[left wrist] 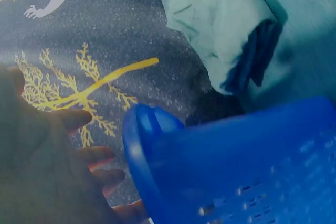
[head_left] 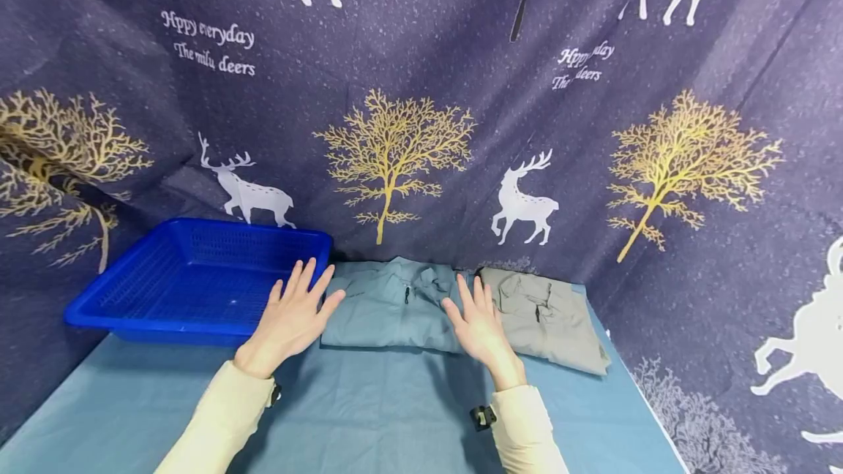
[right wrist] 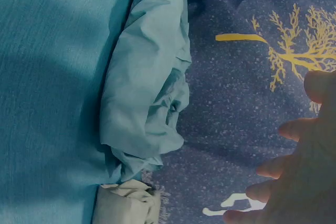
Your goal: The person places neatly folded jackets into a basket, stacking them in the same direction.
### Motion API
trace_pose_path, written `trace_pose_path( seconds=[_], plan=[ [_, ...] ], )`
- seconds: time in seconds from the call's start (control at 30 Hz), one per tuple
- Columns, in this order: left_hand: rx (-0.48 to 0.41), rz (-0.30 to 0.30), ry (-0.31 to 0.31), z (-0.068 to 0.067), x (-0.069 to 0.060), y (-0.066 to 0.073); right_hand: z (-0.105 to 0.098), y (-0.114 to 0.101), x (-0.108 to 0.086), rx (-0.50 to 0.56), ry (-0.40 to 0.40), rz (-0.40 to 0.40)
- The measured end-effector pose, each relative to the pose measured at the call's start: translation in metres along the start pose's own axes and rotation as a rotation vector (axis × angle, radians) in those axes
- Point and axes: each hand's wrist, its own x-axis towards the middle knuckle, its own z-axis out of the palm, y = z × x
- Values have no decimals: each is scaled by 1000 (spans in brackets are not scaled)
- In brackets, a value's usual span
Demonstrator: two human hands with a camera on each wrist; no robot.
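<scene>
A folded teal garment (head_left: 388, 313) lies on the table, a folded grey-beige garment (head_left: 553, 320) just right of it. My left hand (head_left: 287, 324), fingers spread, is raised between the blue basket's right side and the teal garment, holding nothing. With its fingers spread too, my right hand (head_left: 481, 328) hovers where the two garments meet. In the left wrist view the left hand (left wrist: 58, 156) appears beside the rim of the blue basket (left wrist: 139, 150). The right wrist view shows the right hand (right wrist: 299, 166) apart from the teal garment (right wrist: 142, 77).
The blue basket (head_left: 197, 328) stands at the table's back left, with nothing seen inside. A teal cloth (head_left: 369, 415) covers the table. Behind hangs a dark curtain (head_left: 408, 42) with deer and tree prints, which also runs down the right side.
</scene>
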Motion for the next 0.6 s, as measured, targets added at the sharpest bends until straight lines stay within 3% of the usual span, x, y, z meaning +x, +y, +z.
trace_pose_path(
  seconds=[0.23, 0.6],
  plan=[
    [-49, 13, -14, 14, 6, 9, 3, 4, 4, 49, -5, -1],
    [-52, 61, -29, 32, 17, 28, 10, 15, 16, 95, -26, 5]
  ],
)
